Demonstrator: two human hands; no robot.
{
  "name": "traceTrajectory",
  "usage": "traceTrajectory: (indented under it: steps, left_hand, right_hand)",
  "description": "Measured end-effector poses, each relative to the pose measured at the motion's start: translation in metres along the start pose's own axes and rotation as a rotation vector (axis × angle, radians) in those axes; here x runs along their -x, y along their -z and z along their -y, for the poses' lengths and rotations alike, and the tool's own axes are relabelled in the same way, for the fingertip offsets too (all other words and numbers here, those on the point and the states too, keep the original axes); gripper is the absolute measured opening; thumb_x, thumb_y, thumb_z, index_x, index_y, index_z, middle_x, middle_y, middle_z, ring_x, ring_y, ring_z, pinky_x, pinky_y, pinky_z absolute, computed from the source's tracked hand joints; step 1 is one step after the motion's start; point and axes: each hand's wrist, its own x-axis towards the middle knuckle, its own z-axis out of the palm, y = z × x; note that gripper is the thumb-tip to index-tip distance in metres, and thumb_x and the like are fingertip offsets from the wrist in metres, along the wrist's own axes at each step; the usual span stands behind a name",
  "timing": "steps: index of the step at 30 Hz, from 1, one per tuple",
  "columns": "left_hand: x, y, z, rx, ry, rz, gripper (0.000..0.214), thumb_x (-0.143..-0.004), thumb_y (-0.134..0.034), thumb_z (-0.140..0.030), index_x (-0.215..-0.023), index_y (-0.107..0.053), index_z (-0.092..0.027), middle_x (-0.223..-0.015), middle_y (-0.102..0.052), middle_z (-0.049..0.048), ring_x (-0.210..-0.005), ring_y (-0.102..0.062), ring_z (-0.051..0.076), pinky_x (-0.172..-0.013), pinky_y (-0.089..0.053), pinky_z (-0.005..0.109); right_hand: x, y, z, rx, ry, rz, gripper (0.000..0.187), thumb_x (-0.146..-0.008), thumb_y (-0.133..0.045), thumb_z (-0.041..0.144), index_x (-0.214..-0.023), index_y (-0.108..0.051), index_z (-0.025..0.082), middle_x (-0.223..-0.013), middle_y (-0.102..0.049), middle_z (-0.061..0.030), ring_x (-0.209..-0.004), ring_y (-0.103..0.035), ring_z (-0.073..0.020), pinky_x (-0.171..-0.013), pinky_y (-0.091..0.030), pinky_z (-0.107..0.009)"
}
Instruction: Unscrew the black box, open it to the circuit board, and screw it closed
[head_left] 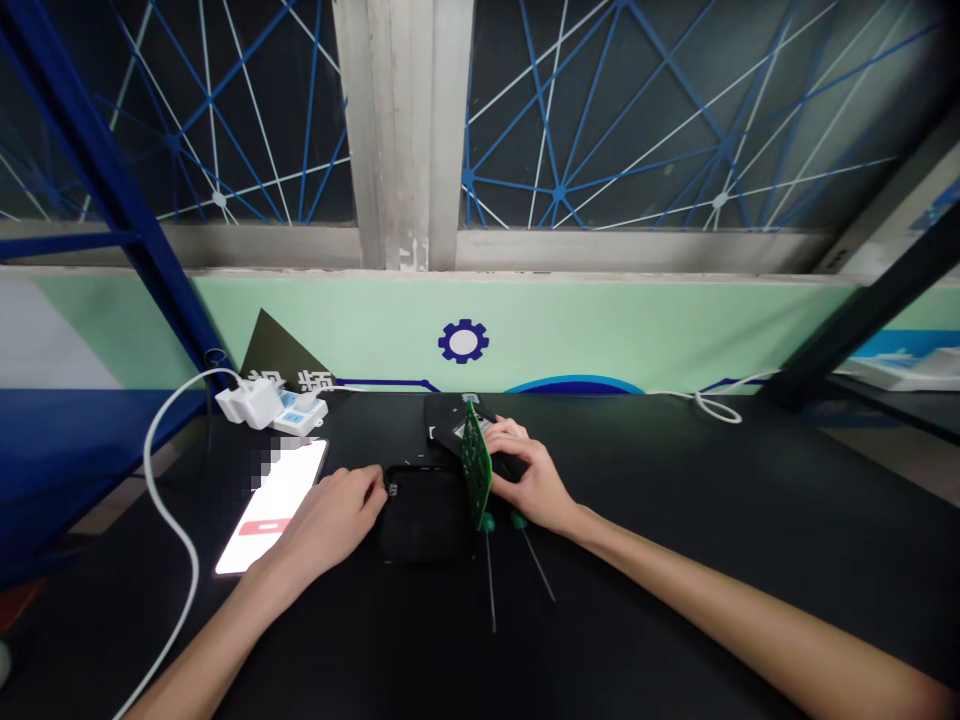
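My right hand [529, 475] is closed on a green circuit board [475, 465], which stands on edge, nearly upright. Left of the board, a shallow black plastic case [427, 515] lies on the table, open side up. My left hand [349, 510] has its fingers curled together at the case's left edge, by a small metal piece [391, 490]. Two screwdrivers with green handles lie below my right hand: one screwdriver [491, 580] points toward me, the other screwdriver [538, 570] slants right. Behind the board is another black box-like part [442, 412], partly hidden.
A lit phone [277, 510] lies left of my left hand, partly under my wrist. Behind it sit a white plug adapter [253, 402] and a power strip [301, 412], with a white cable [150, 450] looping toward me. The black table [675, 520] meets a green wall panel [585, 325].
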Motion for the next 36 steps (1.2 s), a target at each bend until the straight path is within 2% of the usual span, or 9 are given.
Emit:
traceTrajectory:
  steps: [7,14,19,24,36]
  left_hand:
    - [-0.001,-0.001,0.0,-0.014,-0.018,-0.013,0.029,-0.099,-0.031,-0.028,-0.075,-0.045,-0.023,-0.074,-0.061,0.0034,-0.075,-0.063,0.024,-0.062,-0.032,0.032]
    - [-0.002,-0.003,0.003,-0.014,-0.026,-0.009,0.029,-0.1,-0.033,-0.029,-0.076,-0.048,-0.023,-0.075,-0.064,0.0041,-0.078,-0.066,0.025,-0.063,-0.034,0.031]
    - [-0.002,-0.003,0.003,-0.005,-0.034,-0.012,0.03,-0.1,-0.033,-0.029,-0.075,-0.049,-0.023,-0.074,-0.063,0.0039,-0.076,-0.066,0.024,-0.062,-0.034,0.031]
    - [-0.001,-0.002,0.001,0.004,-0.034,-0.014,0.031,-0.101,-0.032,-0.031,-0.077,-0.051,-0.023,-0.073,-0.063,0.0038,-0.075,-0.066,0.025,-0.061,-0.032,0.031]
    - [-0.002,-0.004,0.004,-0.026,-0.038,-0.007,0.031,-0.102,-0.033,-0.03,-0.084,-0.057,-0.023,-0.082,-0.068,0.0065,-0.085,-0.068,0.028,-0.066,-0.037,0.033]
  right_hand:
    - [0.0,0.002,0.002,0.066,0.03,0.05,0.007,-0.084,-0.073,0.027,-0.081,-0.069,0.023,-0.089,-0.07,-0.0035,-0.095,-0.063,-0.0236,-0.113,-0.032,-0.055]
    - [0.001,0.001,0.01,0.11,0.066,0.098,0.005,-0.086,-0.071,0.026,-0.082,-0.068,0.024,-0.083,-0.072,-0.0013,-0.094,-0.062,-0.0237,-0.115,-0.027,-0.058]
    - [0.001,0.0,0.011,0.157,0.1,0.137,0.006,-0.085,-0.073,0.025,-0.086,-0.067,0.025,-0.084,-0.073,0.0003,-0.095,-0.061,-0.0223,-0.115,-0.024,-0.056]
    - [0.0,-0.001,0.012,0.214,0.112,0.183,0.006,-0.086,-0.073,0.023,-0.088,-0.067,0.024,-0.085,-0.072,0.0006,-0.096,-0.059,-0.0216,-0.112,-0.027,-0.053]
    - [-0.002,-0.001,0.02,0.355,0.184,0.237,0.009,-0.082,-0.074,0.022,-0.088,-0.068,0.025,-0.085,-0.072,0.0002,-0.095,-0.057,-0.0237,-0.109,-0.028,-0.054]
